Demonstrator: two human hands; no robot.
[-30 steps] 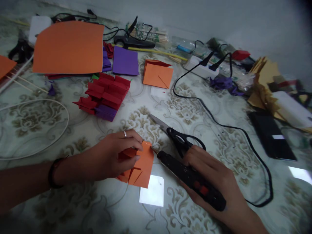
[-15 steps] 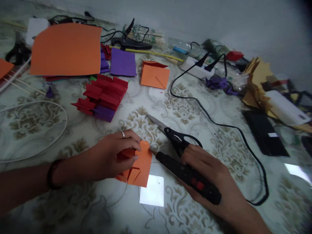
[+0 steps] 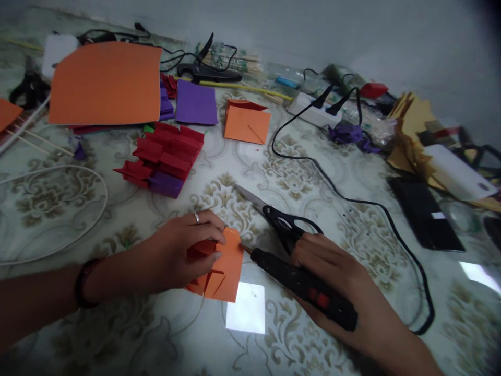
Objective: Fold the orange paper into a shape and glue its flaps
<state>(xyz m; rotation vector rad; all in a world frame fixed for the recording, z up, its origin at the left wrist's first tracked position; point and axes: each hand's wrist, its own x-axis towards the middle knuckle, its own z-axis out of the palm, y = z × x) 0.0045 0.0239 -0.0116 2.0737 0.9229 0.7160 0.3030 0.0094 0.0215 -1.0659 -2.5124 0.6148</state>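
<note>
My left hand point(image 3: 188, 250) pinches a folded piece of orange paper point(image 3: 230, 266) on the patterned surface. In my right hand point(image 3: 336, 271) is a black tool with a red switch and a narrow pointed tip point(image 3: 305, 287), its cord running off to the right. The tip is at the upper right edge of the orange paper. Just above the tool lie black-handled scissors point(image 3: 279, 216), blades pointing up and left. Part of one handle is hidden by my right hand.
Folded red and purple papers point(image 3: 168, 156) lie behind my left hand. Farther back are a large orange sheet point(image 3: 107, 86), a purple square point(image 3: 196, 102), an orange folded piece point(image 3: 246, 124) and a white power strip point(image 3: 315, 110). A black phone point(image 3: 425, 214) lies right.
The view has shifted very slightly. My hands, the orange paper and the black tool stay in nearly the same positions.
</note>
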